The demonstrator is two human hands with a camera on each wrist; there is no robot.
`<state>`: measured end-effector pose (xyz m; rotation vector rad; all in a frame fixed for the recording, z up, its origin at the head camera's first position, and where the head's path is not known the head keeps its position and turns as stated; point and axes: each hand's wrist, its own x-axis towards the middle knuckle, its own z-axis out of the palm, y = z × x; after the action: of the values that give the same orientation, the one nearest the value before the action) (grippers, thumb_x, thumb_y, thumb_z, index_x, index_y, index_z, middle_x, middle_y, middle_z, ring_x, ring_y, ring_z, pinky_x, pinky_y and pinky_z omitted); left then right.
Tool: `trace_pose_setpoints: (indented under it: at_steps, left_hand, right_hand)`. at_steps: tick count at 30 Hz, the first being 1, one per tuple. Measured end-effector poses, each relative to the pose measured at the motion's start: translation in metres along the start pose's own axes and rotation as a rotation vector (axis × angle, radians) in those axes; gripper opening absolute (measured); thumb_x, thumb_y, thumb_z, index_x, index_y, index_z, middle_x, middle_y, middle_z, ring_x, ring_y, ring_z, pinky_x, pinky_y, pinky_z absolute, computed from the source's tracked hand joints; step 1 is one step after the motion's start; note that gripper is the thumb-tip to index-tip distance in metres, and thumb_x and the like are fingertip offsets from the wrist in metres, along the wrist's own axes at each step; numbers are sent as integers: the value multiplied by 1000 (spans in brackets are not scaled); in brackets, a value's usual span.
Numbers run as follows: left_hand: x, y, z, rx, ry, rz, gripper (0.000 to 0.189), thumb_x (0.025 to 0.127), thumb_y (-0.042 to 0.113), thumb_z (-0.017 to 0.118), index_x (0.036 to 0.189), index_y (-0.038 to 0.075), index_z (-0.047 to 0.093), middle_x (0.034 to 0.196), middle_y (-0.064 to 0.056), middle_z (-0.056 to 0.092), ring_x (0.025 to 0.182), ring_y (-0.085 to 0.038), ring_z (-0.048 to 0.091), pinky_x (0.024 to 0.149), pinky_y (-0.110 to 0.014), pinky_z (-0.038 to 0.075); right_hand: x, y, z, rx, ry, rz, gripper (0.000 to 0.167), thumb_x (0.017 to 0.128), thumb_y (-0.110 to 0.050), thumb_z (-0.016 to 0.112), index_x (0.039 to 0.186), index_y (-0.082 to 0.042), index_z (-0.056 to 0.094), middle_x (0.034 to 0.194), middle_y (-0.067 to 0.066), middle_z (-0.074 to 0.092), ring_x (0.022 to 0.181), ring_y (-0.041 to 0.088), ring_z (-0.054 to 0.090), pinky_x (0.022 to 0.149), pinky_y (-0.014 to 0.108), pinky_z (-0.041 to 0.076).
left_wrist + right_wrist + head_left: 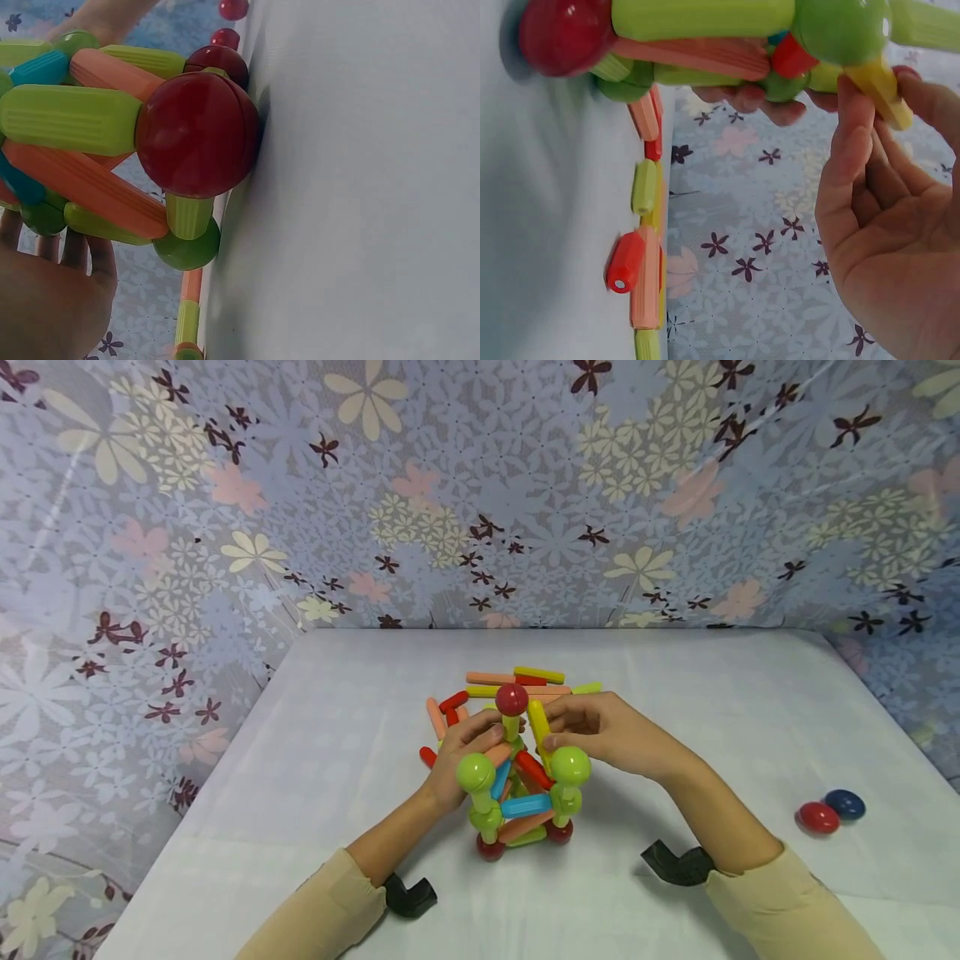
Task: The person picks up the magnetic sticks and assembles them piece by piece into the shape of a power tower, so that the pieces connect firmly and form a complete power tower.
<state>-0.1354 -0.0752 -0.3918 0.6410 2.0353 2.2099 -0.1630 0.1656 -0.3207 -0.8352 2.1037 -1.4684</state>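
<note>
A ball-and-rod building-toy frame (525, 806) stands on the white table, with green balls in its upper tiers and dark red balls at the base. Blue, orange, red and lime rods link the balls. My left hand (459, 758) grips the frame's left far side, by the rod under the raised red ball (512, 700). Several of its fingers (75, 251) touch the frame from behind. With thumb and fingers, my right hand (618, 735) pinches a yellow rod (885, 94), whose lower end meets the frame near a green ball (841, 28). That contact is partly hidden.
Loose rods (491, 678) in several colours lie behind the frame and to its left. A red ball (817, 818) and a blue ball (845, 805) rest at the table's right. Black straps (411, 897) show at both wrists. Flowered cloth (480, 510) hangs behind the table (360, 652).
</note>
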Motion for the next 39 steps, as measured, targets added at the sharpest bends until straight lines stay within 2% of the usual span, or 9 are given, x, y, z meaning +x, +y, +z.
trace_pose_setpoints:
  at_steps: [5,13,16,21,24,28,31,34,39]
  left_hand:
    - [0,1,-1,-6,-1,1,35,99,22,46,126,4,59,114,-21,60,97,-25,58,81,-31,53]
    - [-1,2,0,-11,20,-46,37,99,23,47,128,4,59,114,-10,62,98,-22,58,82,-30,52]
    - [-2,3,0,-26,24,-53,37,100,24,46,127,3,59,108,-8,62,93,-20,58,78,-27,52]
    - [-2,3,0,-60,20,-40,40,101,30,44,125,2,59,99,-10,60,88,-20,56,75,-25,51]
    - [-2,1,0,-72,11,-41,41,101,31,43,126,1,58,102,-10,59,92,-21,55,78,-26,51]
    - [-1,2,0,-61,18,-44,42,101,29,42,127,0,57,105,-10,59,96,-22,55,83,-28,50]
    - [-1,4,1,-75,42,-48,41,101,29,42,125,-1,58,105,-11,59,98,-24,54,86,-30,49]
    - [0,5,1,-131,91,-54,38,102,28,42,117,0,61,100,-15,60,96,-26,55,85,-30,49]
    - [2,7,0,-261,152,-54,31,100,18,41,91,7,69,81,-15,64,85,-27,60,78,-30,50]
  right_hand:
    - [1,-2,4,11,-55,-8,29,91,-23,67,116,-10,63,104,7,66,96,26,62,81,39,53]
    - [0,-3,5,-3,-69,-57,27,91,-20,67,116,-11,66,107,5,67,94,25,64,83,40,52]
    - [0,-3,3,-32,-97,-68,27,95,-22,63,119,-12,65,109,3,66,96,23,63,83,39,52]
    - [-5,5,-10,-81,-242,-47,28,97,-14,56,125,-13,60,118,2,63,105,21,61,90,38,49]
    - [-10,8,-15,-139,-350,-18,37,91,-12,64,126,-18,55,117,-1,62,99,20,62,88,39,49]
    - [-13,6,-13,-169,-444,21,50,83,-23,74,125,-23,48,112,-3,62,93,19,62,84,42,49]
    - [-10,5,-8,-173,-428,-5,47,81,-26,76,119,-23,50,103,-3,65,88,19,61,80,44,49]
    - [-9,7,-8,-216,-351,-50,35,81,-20,74,109,-23,54,91,-4,65,81,17,60,76,43,50]
    - [-9,14,-16,-242,-215,-47,23,86,-8,65,104,-18,56,90,-4,66,81,17,61,77,37,52]
